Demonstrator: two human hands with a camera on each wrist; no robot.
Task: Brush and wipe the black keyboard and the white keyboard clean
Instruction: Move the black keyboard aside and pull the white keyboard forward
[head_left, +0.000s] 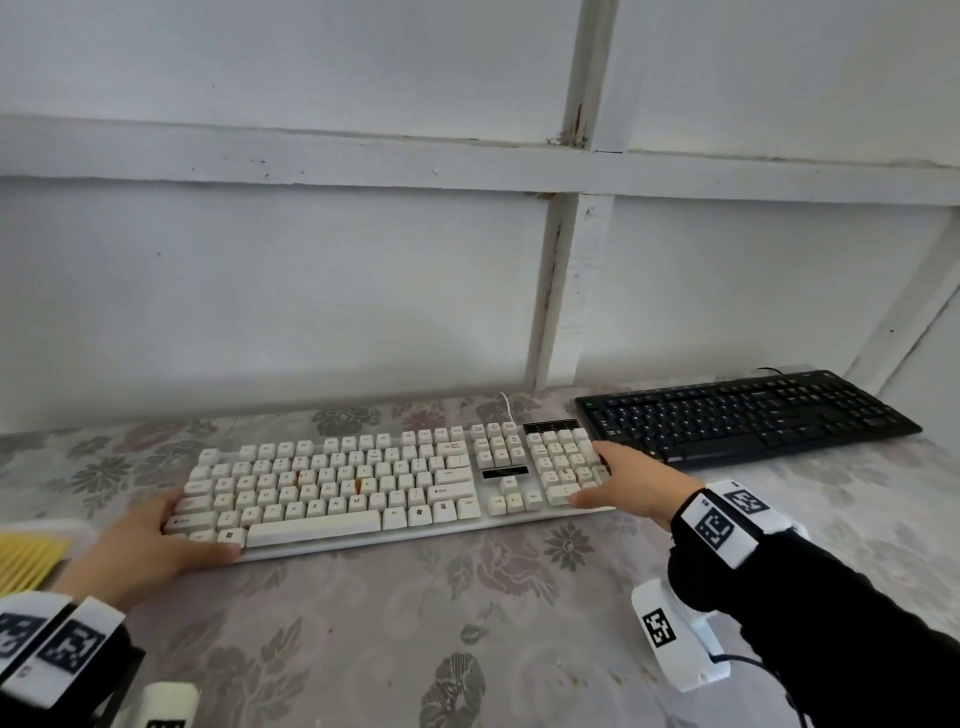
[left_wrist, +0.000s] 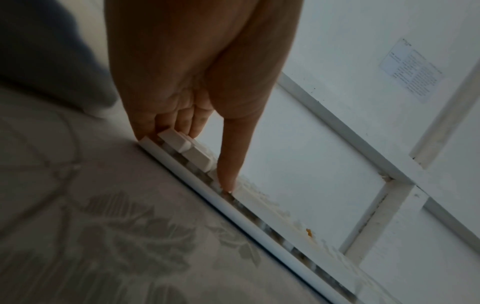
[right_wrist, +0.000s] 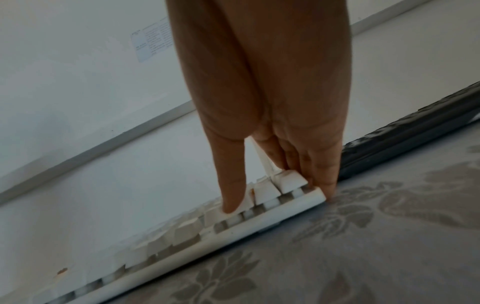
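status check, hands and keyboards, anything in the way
Left hand grips white keyboard left end, right hand grips right end. Black keyboard untouched, back right. Orange specks between white keys. Yellow brush far left, clear.

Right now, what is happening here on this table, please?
A person grips the white keyboard at both ends: the left hand at its left end, the right hand at its number-pad end. Orange-brown stains show on some keys. The black keyboard lies untouched behind it to the right. A yellow brush lies at the left edge of the flowered tablecloth.
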